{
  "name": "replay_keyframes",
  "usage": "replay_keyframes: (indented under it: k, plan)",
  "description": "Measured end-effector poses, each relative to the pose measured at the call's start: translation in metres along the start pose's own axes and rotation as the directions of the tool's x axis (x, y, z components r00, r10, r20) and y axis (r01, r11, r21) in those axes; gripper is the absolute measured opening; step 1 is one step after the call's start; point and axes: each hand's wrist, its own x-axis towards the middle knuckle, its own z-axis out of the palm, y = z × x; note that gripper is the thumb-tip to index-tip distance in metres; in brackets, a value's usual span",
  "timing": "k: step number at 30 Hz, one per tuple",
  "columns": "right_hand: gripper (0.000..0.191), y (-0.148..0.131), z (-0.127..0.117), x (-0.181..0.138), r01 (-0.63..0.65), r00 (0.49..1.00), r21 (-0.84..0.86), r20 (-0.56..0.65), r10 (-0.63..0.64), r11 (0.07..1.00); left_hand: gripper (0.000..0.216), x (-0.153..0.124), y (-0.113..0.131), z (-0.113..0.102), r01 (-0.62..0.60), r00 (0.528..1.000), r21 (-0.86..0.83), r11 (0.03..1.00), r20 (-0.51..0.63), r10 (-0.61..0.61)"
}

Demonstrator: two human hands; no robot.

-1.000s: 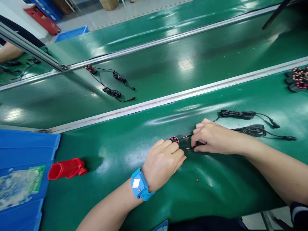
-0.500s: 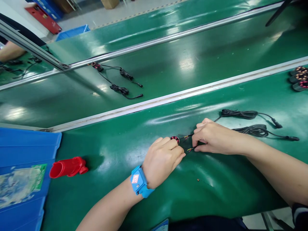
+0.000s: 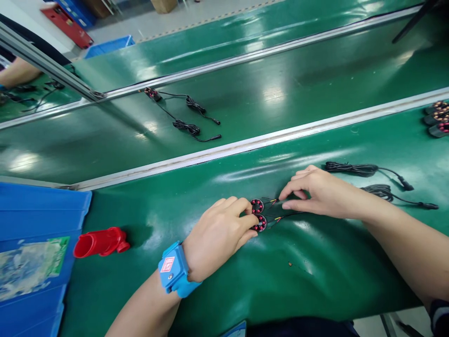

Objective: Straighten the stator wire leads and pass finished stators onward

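Note:
Two round motor stators [image 3: 260,223] with red windings lie side by side on the green table mat. My left hand [image 3: 222,229], with a blue strap on its wrist, has its fingertips closed around their left edges. Thin coloured wires [image 3: 278,219] run from the stators to black cables. Just right of the upper wire joint is my right hand [image 3: 308,192], thumb and index finger apart, with nothing gripped between them. Partly hidden behind that hand, the cables continue to two coiled black bundles [image 3: 352,169] with connectors at their ends.
A red plastic pipe fitting [image 3: 101,242] lies beside a blue bin [image 3: 79,206] at left. Beyond the white rail [image 3: 245,150] rests another stator [image 3: 152,94] with two cables. Several stators [image 3: 440,118] stand at far right. Another person's arm [image 3: 21,70] shows at upper left.
My left hand has drawn back leftward, uncovering both stators. My right hand has let go of the wires; its thumb and index finger have parted.

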Motion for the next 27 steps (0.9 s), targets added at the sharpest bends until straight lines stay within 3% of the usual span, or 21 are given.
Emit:
replay_keyframes:
  k: [4,10,12,15,19,21,24,27]
  plan:
    - [0.027,0.002,0.000,0.002,-0.046,0.979,0.031,-0.197,0.051,0.998,0.011,0.003,0.001,0.004,-0.004,0.996,-0.023,1.000,0.086,0.006]
    - [0.029,0.004,0.000,0.016,-0.137,0.934,0.015,-0.330,0.134,0.990,0.010,0.009,0.011,0.004,0.064,0.976,-0.008,0.998,0.208,-0.061]
    - [0.028,0.011,-0.001,0.041,-0.104,0.917,-0.051,-0.391,0.076,0.993,0.017,0.004,0.015,-0.002,0.055,0.988,0.030,0.998,0.140,-0.059]
    - [0.032,0.023,-0.003,0.103,-0.039,0.905,-0.208,-0.421,-0.054,0.977,0.028,-0.008,0.024,-0.012,0.040,0.999,0.098,0.994,-0.021,-0.039]
    - [0.068,0.034,-0.004,0.202,-0.132,0.922,-0.359,-0.387,-0.019,0.924,0.034,-0.025,0.037,-0.016,0.014,0.985,0.123,0.992,-0.172,0.007]
    - [0.077,0.038,-0.003,0.245,-0.198,0.918,-0.361,-0.393,0.044,0.911,0.027,-0.029,0.042,-0.013,0.035,0.965,0.128,0.991,-0.263,0.000]
    - [0.064,0.046,-0.001,0.292,-0.294,0.896,-0.307,-0.418,0.149,0.905,0.017,-0.029,0.044,-0.006,0.063,0.926,0.123,0.990,-0.377,-0.012]
    - [0.047,0.057,-0.002,0.319,-0.336,0.878,-0.270,-0.436,0.197,0.902,0.013,-0.024,0.043,-0.001,0.061,0.881,0.121,0.991,-0.472,0.004]
